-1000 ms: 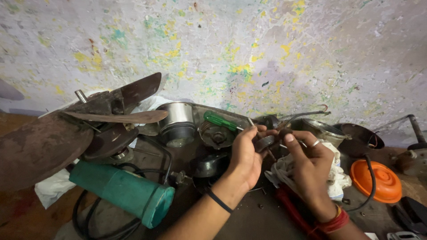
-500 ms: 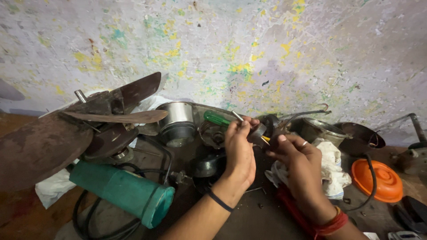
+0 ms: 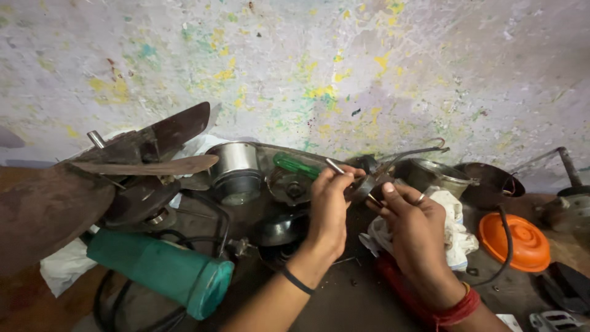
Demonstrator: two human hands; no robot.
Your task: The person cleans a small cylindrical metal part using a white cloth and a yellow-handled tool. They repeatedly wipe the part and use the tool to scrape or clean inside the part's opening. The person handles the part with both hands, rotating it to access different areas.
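Observation:
My left hand (image 3: 327,206) grips a screwdriver with a green handle (image 3: 295,165), its metal shaft crossing my fingers toward a small dark round metal part (image 3: 364,186). My right hand (image 3: 413,222) pinches that round part from the right, with a ring on one finger and a red thread at the wrist. Both hands hover above the cluttered dark bench, close together and touching the part.
A teal power tool (image 3: 161,270) with a black cable lies at lower left. Rusty fan blades (image 3: 92,178) fill the left. A shiny metal cup (image 3: 233,166), a steel bowl (image 3: 437,174), a white rag (image 3: 458,230) and an orange plastic cap (image 3: 515,241) surround the hands.
Both hands have lifted slightly with the round part. My left hand took up the green-handled screwdriver and brought its shaft against the part.

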